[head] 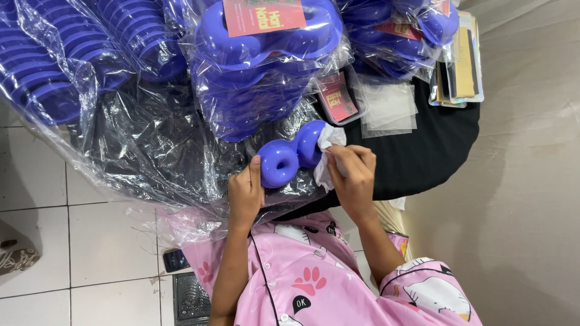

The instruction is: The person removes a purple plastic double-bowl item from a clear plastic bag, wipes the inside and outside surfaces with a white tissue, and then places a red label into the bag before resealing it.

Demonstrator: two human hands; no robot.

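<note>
Plastic, glossy and light — my left hand (pixel 244 194) grips the blue two-ring tray (pixel 292 155) by its rim; my right hand (pixel 352 175) fingers pinch a white cloth (pixel 325 145) against it — stiff, likely slippery.

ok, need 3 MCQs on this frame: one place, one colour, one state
1. Where is the white cloth?
A. on the floor
B. pressed on the blue two-ring plastic tray by the right hand
C. inside a bag

2. What colour is the held tray?
A. red
B. green
C. blue

3. What state is the held tray in?
A. unwrapped
B. bagged with a card
C. broken apart

Answers
B: the right hand pushes it against the tray's far ring.
C: same blue as the bagged stacks.
A: bare plastic, gripped by the left hand.
</note>
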